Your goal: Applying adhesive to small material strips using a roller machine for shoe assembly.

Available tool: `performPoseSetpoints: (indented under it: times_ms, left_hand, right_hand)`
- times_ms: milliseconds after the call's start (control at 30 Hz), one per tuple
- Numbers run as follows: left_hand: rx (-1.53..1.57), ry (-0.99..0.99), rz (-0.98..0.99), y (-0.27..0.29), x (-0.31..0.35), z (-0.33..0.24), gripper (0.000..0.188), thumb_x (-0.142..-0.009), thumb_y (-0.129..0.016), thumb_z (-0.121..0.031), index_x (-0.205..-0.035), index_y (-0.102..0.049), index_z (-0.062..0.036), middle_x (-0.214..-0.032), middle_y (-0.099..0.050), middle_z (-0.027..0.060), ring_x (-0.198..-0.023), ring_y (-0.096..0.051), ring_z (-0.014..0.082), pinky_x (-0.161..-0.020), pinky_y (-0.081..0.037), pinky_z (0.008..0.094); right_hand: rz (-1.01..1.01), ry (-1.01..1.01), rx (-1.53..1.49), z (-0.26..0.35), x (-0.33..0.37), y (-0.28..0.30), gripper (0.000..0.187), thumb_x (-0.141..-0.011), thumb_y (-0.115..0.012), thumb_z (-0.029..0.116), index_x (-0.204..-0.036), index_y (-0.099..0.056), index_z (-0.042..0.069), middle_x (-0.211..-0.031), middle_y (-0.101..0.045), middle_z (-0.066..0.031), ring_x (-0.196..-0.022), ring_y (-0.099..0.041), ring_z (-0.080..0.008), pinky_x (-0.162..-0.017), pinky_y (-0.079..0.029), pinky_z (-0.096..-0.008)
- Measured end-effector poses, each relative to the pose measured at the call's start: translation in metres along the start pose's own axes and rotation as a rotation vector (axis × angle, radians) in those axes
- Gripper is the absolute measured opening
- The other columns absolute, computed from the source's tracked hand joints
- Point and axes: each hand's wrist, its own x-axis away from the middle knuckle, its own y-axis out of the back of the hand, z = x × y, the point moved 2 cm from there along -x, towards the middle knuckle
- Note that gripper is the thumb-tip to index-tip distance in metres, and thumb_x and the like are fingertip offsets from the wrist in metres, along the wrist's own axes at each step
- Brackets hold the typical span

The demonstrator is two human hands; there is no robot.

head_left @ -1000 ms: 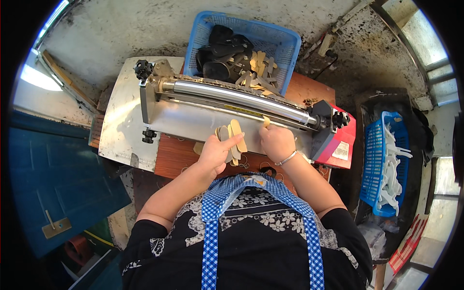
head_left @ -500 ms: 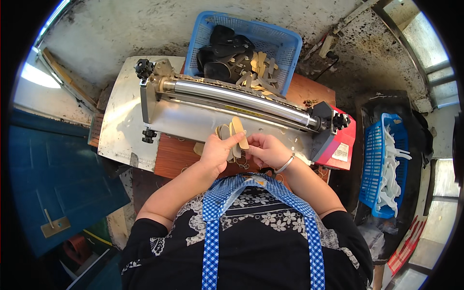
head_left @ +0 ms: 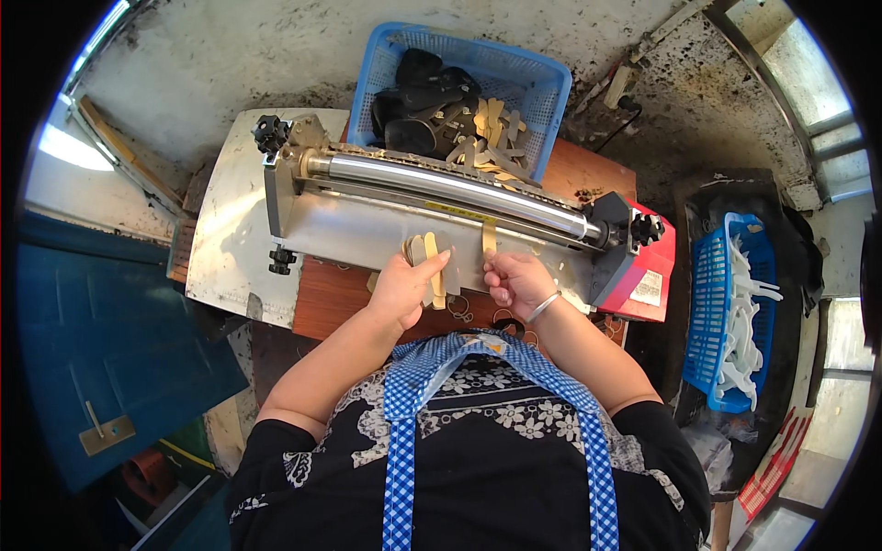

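Observation:
Fanned out in my left hand [head_left: 404,286] is a bunch of flat, rounded strips [head_left: 432,260], tan on some faces and grey on others. The thumb presses across them. My right hand [head_left: 522,283], wearing a silvery bangle, pinches one tan strip [head_left: 489,241] by its near end. That strip's far end reaches the gap below the shiny metal roller [head_left: 459,191] of a table-top roller machine. Whether the roller grips it, I cannot tell. Both hands are just over the near edge of the machine's metal plate [head_left: 367,223].
Behind the machine stands a blue basket [head_left: 551,87] with black pieces and many similar strips. Black knobs [head_left: 272,134] stick out at the machine's left end; a red housing [head_left: 657,275] is at its right. Further right, another blue basket [head_left: 706,312] holds white plastic pieces.
My right hand has parted from the left, moving right and forward with a single strip toward the roller. The left hand keeps the bunch, shifted slightly left.

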Motion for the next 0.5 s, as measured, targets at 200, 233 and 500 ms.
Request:
performPoseSetpoints:
  times_ms: [200,233,500]
  left_hand:
    - [-0.208,-0.046,-0.096,-0.001,-0.002,-0.001,0.014,-0.075,-0.06,-0.008,-0.087,-0.054,-0.0033,-0.077,-0.055,0.0042,-0.066,-0.053,0.0114,-0.055,-0.044,0.0243]
    - [-0.216,-0.058,-0.091,-0.001,-0.001,-0.002,0.013,-0.076,-0.06,-0.01,-0.085,-0.054,-0.0031,-0.074,-0.054,0.0035,-0.064,-0.053,0.0113,-0.054,-0.044,0.0239]
    - [0.035,-0.013,-0.046,-0.002,0.004,-0.015,0.024,-0.081,-0.054,-0.022,-0.089,-0.052,0.0012,-0.079,-0.053,0.0071,-0.07,-0.055,0.0158,-0.063,-0.048,0.0277]
  right_hand:
    - [-0.026,0.194,0.461,0.002,0.012,-0.027,0.024,-0.082,-0.052,0.026,-0.076,-0.052,0.002,-0.053,-0.048,0.0002,-0.039,-0.041,-0.0061,-0.035,-0.031,-0.0181]
    - [0.045,0.197,0.71,-0.002,0.016,-0.033,0.023,-0.083,-0.052,0.023,-0.073,-0.053,0.003,-0.053,-0.047,0.0011,-0.041,-0.041,-0.0051,-0.036,-0.03,-0.0178]
    - [-0.493,0.946,1.473,0.013,0.014,-0.019,0.014,-0.069,-0.057,0.015,-0.064,-0.053,0.003,-0.051,-0.053,-0.0073,-0.044,-0.052,-0.0218,-0.042,-0.041,-0.0328]
